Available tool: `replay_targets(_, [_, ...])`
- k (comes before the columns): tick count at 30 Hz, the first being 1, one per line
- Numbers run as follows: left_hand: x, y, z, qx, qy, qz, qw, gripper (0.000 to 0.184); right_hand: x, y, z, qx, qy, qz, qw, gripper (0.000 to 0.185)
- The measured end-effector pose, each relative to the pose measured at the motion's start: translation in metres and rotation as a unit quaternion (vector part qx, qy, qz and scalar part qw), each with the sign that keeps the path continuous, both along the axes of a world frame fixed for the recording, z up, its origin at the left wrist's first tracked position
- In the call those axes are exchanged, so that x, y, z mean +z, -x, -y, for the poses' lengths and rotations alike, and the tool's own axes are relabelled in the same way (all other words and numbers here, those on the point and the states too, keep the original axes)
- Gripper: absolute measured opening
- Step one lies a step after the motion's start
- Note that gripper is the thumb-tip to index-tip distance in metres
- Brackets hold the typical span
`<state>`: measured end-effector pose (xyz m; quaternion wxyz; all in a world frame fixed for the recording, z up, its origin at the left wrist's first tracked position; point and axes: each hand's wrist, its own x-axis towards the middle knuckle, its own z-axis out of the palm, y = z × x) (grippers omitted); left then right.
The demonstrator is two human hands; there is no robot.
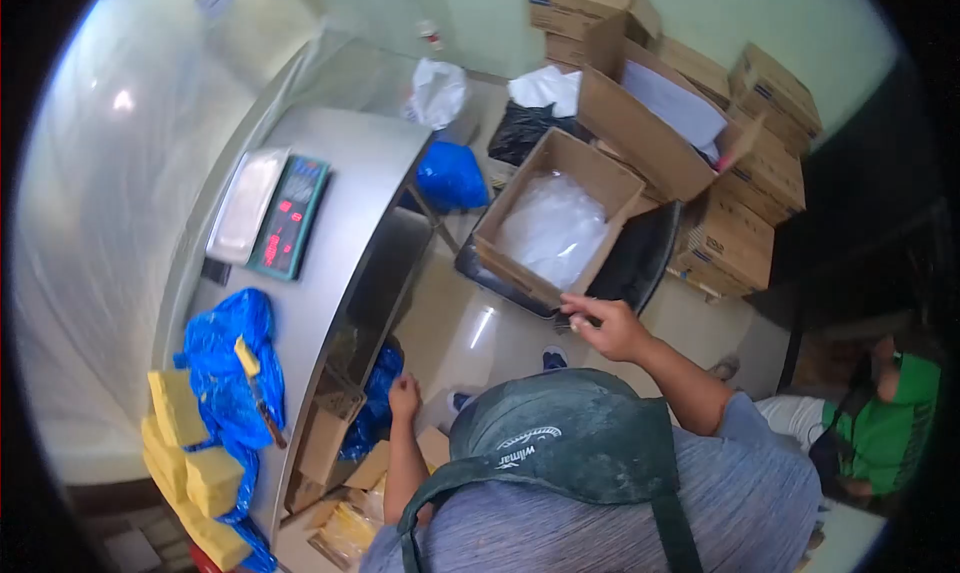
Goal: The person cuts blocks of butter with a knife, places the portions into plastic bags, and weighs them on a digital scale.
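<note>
In the head view my right hand [608, 331], fingers loosely parted with nothing seen in them, is at the near corner of an open carton [590, 168], touching or just beside it; my left hand [404, 398] is curled near the steel table [350, 193], its grip unclear. I judge this a reach to the carton, and grasping the clear plastic [550, 223] inside would call for lifting my fingers over the edge. The carton rests on a black seat [645, 253]; the larger carton [625, 123] behind holds a white sheet [665, 103].
</note>
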<state>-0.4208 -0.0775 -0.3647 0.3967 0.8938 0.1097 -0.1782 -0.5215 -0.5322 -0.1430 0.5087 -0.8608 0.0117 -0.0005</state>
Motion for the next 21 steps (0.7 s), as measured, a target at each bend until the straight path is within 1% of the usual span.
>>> replay_targets(1, [0.010,-0.026,0.041,-0.032,0.052,0.108,0.992,0.025,0.001,0.015,0.020,-0.073,-0.025,0.023,0.997,0.043])
replay_targets(2, [0.021,-0.053,0.084,-0.035,0.090,0.118,0.988,0.025,0.006,0.026,0.035,-0.087,-0.028,0.025,0.996,0.043])
replay_targets(3, [0.037,-0.075,0.133,-0.027,0.193,0.123,0.973,0.024,0.012,0.037,0.048,-0.137,-0.045,0.019,0.989,0.042])
replay_targets(4, [0.072,-0.090,0.183,-0.065,0.197,0.112,0.972,0.023,0.013,0.047,0.059,-0.187,-0.063,0.012,0.980,0.040])
replay_targets(5, [0.093,-0.103,0.227,-0.124,0.187,0.125,0.966,0.024,0.013,0.056,0.067,-0.197,-0.068,0.012,0.978,0.040])
replay_targets(7, [0.122,-0.125,0.305,-0.234,0.162,0.138,0.949,0.025,0.012,0.067,0.079,-0.265,-0.065,0.046,0.961,0.039])
replay_targets(8, [0.129,-0.137,0.338,-0.284,0.146,0.137,0.938,0.025,0.008,0.072,0.081,-0.298,-0.083,0.051,0.950,0.039])
replay_targets(9, [0.116,-0.155,0.368,-0.343,0.078,0.140,0.926,0.027,0.007,0.076,0.082,-0.307,-0.081,0.051,0.947,0.039])
replay_targets(10, [0.091,-0.174,0.392,-0.399,0.010,0.143,0.906,0.028,0.007,0.080,0.082,-0.339,-0.079,0.033,0.937,0.039])
replay_targets(11, [0.064,-0.193,0.412,-0.407,0.014,0.140,0.903,0.028,0.005,0.083,0.081,-0.372,-0.077,0.013,0.925,0.039])
replay_targets(12, [0.033,-0.210,0.431,-0.463,-0.113,0.096,0.874,0.029,0.001,0.085,0.080,-0.387,-0.078,0.020,0.918,0.039])
replay_targets(13, [0.001,-0.225,0.447,-0.509,-0.238,0.052,0.825,0.029,-0.002,0.087,0.079,-0.396,-0.074,0.016,0.915,0.039])
replay_targets(14, [-0.030,-0.234,0.454,-0.519,-0.232,0.050,0.821,0.029,-0.004,0.088,0.078,-0.412,-0.057,-0.003,0.909,0.039])
replay_targets(16, [-0.093,-0.250,0.450,-0.517,-0.295,0.031,0.803,0.027,-0.007,0.080,0.073,-0.430,-0.036,-0.026,0.902,0.039])
replay_targets(17, [-0.133,-0.258,0.448,-0.521,-0.288,0.027,0.803,0.027,-0.007,0.076,0.071,-0.461,-0.060,-0.035,0.885,0.039])
replay_targets(18, [-0.172,-0.262,0.443,-0.471,-0.298,0.014,0.830,0.026,-0.005,0.074,0.067,-0.494,-0.086,-0.045,0.864,0.039])
replay_targets(19, [-0.193,-0.263,0.451,-0.421,-0.306,0.003,0.854,0.025,-0.003,0.069,0.066,-0.503,-0.079,-0.051,0.859,0.039])
replay_targets(20, [-0.179,-0.259,0.462,-0.430,-0.301,-0.002,0.851,0.025,-0.003,0.064,0.064,-0.519,-0.083,-0.048,0.849,0.040])
replay_targets(21, [-0.142,-0.252,0.467,-0.437,-0.307,-0.016,0.845,0.025,-0.002,0.061,0.060,-0.534,-0.088,-0.047,0.839,0.040])
